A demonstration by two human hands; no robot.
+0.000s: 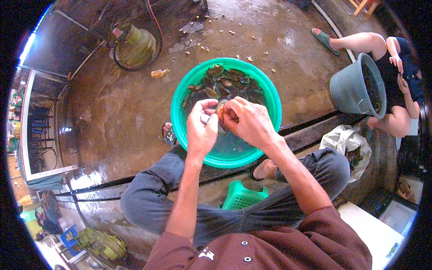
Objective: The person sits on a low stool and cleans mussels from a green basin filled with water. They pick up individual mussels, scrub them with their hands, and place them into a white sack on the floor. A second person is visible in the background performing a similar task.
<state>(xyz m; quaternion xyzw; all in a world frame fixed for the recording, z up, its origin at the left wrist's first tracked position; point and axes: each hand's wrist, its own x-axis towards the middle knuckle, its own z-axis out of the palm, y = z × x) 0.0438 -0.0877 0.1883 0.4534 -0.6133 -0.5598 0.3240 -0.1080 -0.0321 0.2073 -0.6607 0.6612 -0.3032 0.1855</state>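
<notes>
Over a green plastic basin point(276, 111) holding mussels point(229, 81) in cloudy water, my two hands meet. My left hand point(202, 126) grips a mussel shell point(205, 118) between thumb and fingers, its palm turned up. From the right, my right hand point(248, 119) pinches at the orange mussel meat point(220, 112) beside that shell; its fingertips are partly hidden behind the knuckles. Dark, wet mussels are heaped in the far half of the basin, just beyond my fingers.
A grey bucket point(347, 89) stands at the right before another person seated there. Near my right knee sits a white sack point(337, 138) with dark contents. A green plastic stool point(241, 197) is below me. Beyond the basin are a gas cylinder point(136, 49) and scattered scraps point(232, 32) on the wet floor.
</notes>
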